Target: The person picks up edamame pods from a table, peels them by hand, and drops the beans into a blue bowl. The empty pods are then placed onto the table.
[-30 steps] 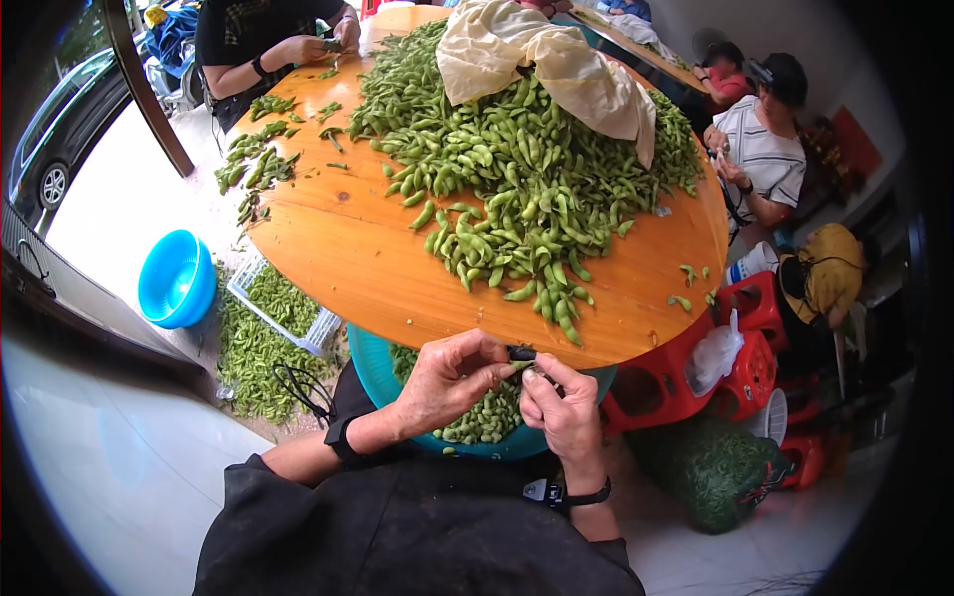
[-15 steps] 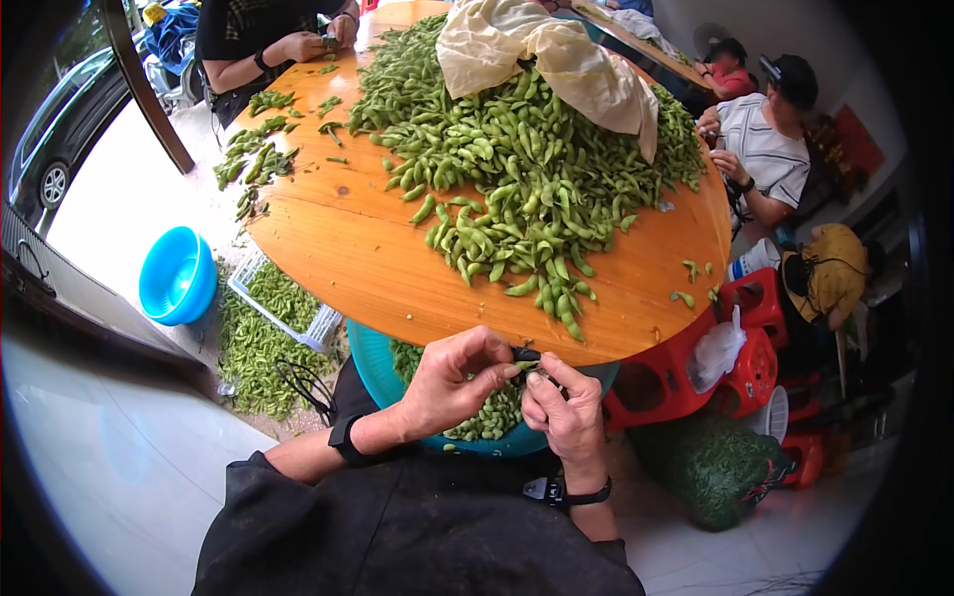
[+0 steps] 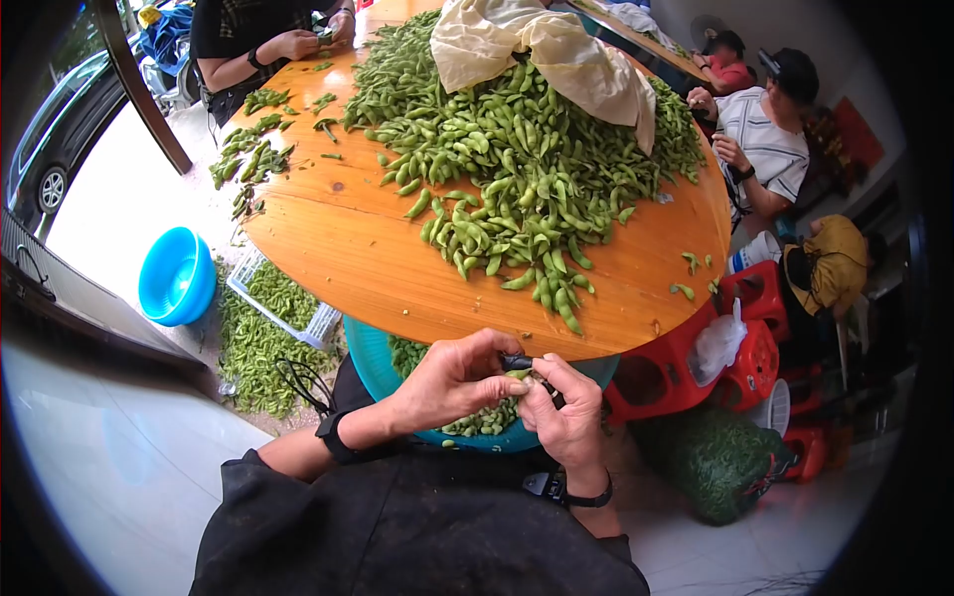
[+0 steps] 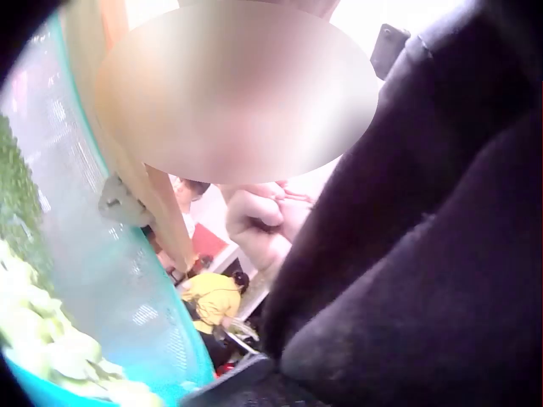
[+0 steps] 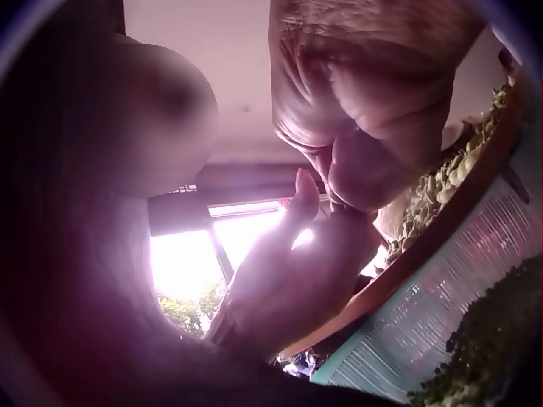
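Observation:
In the head view a green pod (image 3: 519, 373) is pinched between both hands just off the table's near edge. My left hand (image 3: 447, 382) holds its left end between thumb and fingers, and a dark cover is on a fingertip there. My right hand (image 3: 566, 412) pinches at the other end with curled fingers. Below the hands, a teal basin (image 3: 368, 360) holds shelled beans (image 3: 477, 422), partly hidden by the hands. In the right wrist view the right hand (image 5: 373, 102) meets the left hand (image 5: 293, 280); the pod cannot be made out there.
A large pod heap (image 3: 527, 169) under a cream cloth (image 3: 547, 60) covers much of the wooden table (image 3: 348, 238). A blue basin (image 3: 177, 276) and a white crate (image 3: 323, 326) stand left on the floor, red stools (image 3: 656, 368) right. Other people sit around.
Both hands stay together near the table edge, with small shifts of the fingers. More of the green pod shows between the fingertips. The view has shifted slightly.

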Available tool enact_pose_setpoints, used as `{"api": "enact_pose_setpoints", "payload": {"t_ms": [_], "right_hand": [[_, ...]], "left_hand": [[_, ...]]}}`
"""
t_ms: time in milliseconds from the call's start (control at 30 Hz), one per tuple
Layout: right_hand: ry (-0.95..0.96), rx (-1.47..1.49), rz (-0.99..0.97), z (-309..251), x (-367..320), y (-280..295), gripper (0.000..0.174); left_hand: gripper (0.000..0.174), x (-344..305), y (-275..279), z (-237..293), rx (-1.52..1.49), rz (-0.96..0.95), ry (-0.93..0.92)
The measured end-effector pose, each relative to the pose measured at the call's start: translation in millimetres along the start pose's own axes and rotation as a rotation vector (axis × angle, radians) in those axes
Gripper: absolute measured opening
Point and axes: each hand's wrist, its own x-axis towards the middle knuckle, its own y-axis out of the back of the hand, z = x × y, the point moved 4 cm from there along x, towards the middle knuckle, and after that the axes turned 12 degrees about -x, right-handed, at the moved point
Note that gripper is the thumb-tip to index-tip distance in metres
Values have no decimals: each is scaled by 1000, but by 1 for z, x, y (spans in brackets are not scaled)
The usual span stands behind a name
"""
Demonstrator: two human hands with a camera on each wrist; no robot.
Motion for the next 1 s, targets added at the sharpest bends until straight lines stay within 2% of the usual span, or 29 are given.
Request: {"api": "enact_pose_setpoints", "payload": {"t_ms": [67, 133, 167, 200, 233, 367, 433, 467, 533, 567, 800, 900, 967, 1000], "right_hand": [[-14, -35, -3, -3, -1, -1, 11], [0, -142, 30, -5, -2, 0, 11], [-1, -142, 29, -3, -2, -1, 11], [31, -262, 58, -3, -2, -1, 11], [63, -382, 88, -4, -3, -1, 12], [116, -530, 171, -19, -3, -8, 16], [216, -641, 259, -22, -5, -14, 17], [217, -640, 257, -22, -6, -16, 17], [233, -688, 280, -22, -7, -18, 19], [233, -687, 278, -21, -6, -18, 19], [252, -614, 262, -13, -2, -13, 19], [236, -620, 245, -16, -3, -13, 20], [224, -619, 234, -15, -3, -12, 20], [219, -613, 229, -13, -3, -11, 20]], "left_hand": [[43, -5, -14, 20, 996, -100, -507], [45, -8, -12, 13, 1079, -102, -565], [44, -9, -10, 8, 1138, -73, -526], [42, -9, -9, 6, 1197, -44, -487], [40, -9, -8, 6, 1180, -44, -463], [37, -4, -9, 7, 1025, -39, -442], [37, -3, -7, 6, 825, 44, -317], [37, -4, -11, 7, 824, 46, -317], [41, -5, -7, -3, 406, 187, -35], [46, -4, -5, -7, 392, 194, -64], [47, -5, -7, -5, 269, 217, -6], [47, -4, -1, -11, 375, 210, -42], [48, -4, -2, -10, 618, 159, -197], [48, -5, -3, -8, 619, 159, -196]]}}
